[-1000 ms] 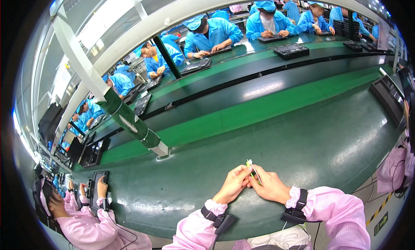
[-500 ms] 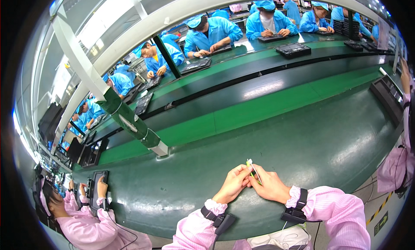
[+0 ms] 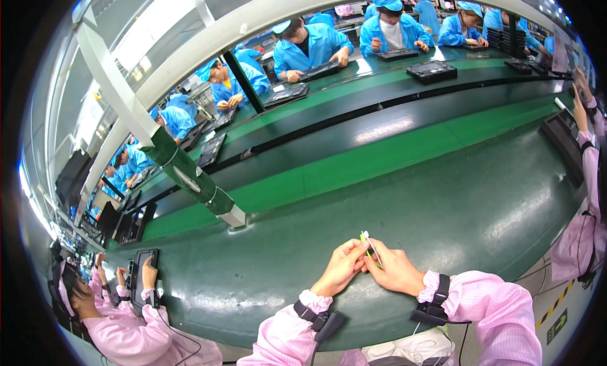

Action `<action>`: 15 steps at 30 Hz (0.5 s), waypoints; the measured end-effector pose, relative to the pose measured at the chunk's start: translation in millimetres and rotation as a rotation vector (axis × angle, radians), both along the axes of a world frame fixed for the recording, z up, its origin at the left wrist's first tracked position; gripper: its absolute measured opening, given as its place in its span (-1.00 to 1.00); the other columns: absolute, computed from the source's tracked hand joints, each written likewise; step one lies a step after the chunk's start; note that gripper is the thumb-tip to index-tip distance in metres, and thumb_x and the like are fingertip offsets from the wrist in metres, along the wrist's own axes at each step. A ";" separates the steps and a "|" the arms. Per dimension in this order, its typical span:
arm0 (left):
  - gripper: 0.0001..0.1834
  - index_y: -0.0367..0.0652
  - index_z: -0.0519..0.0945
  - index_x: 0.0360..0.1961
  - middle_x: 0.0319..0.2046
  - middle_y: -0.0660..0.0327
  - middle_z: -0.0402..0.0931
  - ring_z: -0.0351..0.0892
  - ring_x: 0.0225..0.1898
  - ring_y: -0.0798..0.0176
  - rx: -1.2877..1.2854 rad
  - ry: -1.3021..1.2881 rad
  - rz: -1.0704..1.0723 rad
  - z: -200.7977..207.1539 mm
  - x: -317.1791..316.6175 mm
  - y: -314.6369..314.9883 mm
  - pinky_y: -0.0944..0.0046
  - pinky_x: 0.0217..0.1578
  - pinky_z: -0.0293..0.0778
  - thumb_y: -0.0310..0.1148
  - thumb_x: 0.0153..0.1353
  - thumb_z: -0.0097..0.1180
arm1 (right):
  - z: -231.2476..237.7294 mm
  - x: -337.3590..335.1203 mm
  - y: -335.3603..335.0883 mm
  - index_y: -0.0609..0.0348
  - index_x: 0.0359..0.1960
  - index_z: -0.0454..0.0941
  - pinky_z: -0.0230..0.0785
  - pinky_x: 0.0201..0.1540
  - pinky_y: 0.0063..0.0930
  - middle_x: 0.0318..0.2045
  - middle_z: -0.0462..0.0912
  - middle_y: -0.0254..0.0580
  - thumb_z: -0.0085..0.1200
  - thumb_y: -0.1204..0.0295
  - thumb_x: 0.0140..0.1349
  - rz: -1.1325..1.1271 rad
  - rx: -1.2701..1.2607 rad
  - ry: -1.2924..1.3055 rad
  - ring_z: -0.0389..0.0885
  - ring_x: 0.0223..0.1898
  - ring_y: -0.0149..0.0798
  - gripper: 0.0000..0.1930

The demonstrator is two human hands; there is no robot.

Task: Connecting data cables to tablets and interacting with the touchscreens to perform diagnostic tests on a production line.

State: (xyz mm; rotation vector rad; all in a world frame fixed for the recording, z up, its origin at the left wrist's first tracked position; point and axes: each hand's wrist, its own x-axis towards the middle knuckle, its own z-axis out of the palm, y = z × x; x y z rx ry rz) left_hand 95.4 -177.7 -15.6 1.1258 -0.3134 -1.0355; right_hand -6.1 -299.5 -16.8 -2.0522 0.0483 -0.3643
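Over the near part of the green worktop [image 3: 284,258], my left hand [image 3: 342,266] and my right hand [image 3: 398,270] meet, fingertips pinched together. Between them is a small slim green-and-white piece [image 3: 365,235] with a white tip sticking up. A dark part and a thin pale strip show beside the fingers. Its kind cannot be made out, and its lower part is hidden by my fingers. Both hands are closed on it. Black bands with small boxes are strapped around my wrists over pink sleeves.
A white post [image 3: 117,81] wrapped in green stands on the left of the worktop. At the left, a person in pink [image 3: 136,334] holds a dark framed panel [image 3: 147,277]. A black case [image 3: 564,145] lies far right. Across the conveyor [image 3: 354,170], people in blue handle dark panels.
My hands and the piece in them have hardly moved. Across the line, workers have shifted their hands and panels. At the far right, another person's hands have come further into view.
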 end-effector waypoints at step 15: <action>-0.84 -0.20 0.42 -0.34 -0.61 0.36 0.33 0.18 -0.64 0.53 -0.015 -0.009 -0.004 -0.8 1.2 -0.1 0.45 -0.51 0.26 -0.34 0.33 -0.07 | 3.8 -1.2 0.6 0.26 0.08 0.21 0.47 -0.35 -0.12 -0.45 0.62 0.09 -0.08 0.46 0.20 -0.005 0.003 -0.011 0.62 -0.39 0.13 -0.60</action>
